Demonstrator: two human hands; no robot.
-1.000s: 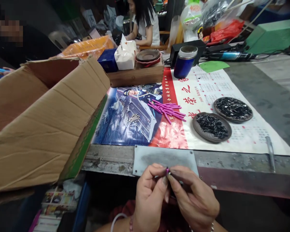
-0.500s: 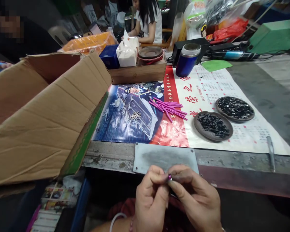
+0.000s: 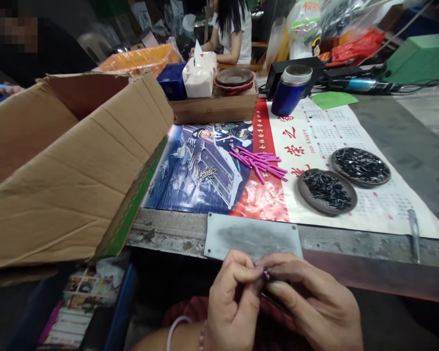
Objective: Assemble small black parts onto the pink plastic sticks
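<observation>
Just past the bench's front edge, my left hand (image 3: 234, 300) and my right hand (image 3: 316, 302) meet, fingertips closed together. A small magenta piece (image 3: 266, 274) with a shiny bit shows between them, mostly hidden by the fingers. The left thumb and forefinger pinch it, and the right fingertips close in from the other side. Beyond the hands lies a grey metal plate (image 3: 252, 236) with a dark smudge. On the poster sit a bunch of thin magenta sticks (image 3: 259, 163) and a little heap of small silvery beads (image 3: 208, 172).
Two brown dishes hold small dark pieces, the nearer dish (image 3: 303, 192) and the farther dish (image 3: 386, 178). A metal tool (image 3: 414, 236) lies at right. A large cardboard box (image 3: 95, 161) blocks the left. Behind stand a blue cup (image 3: 289, 92) and a tissue box (image 3: 201, 80). Two people are farther back.
Both hands have shifted a little to the right in view with the magenta piece, and the right hand has turned slightly. The whole scene has moved slightly right; the things on the bench stay put.
</observation>
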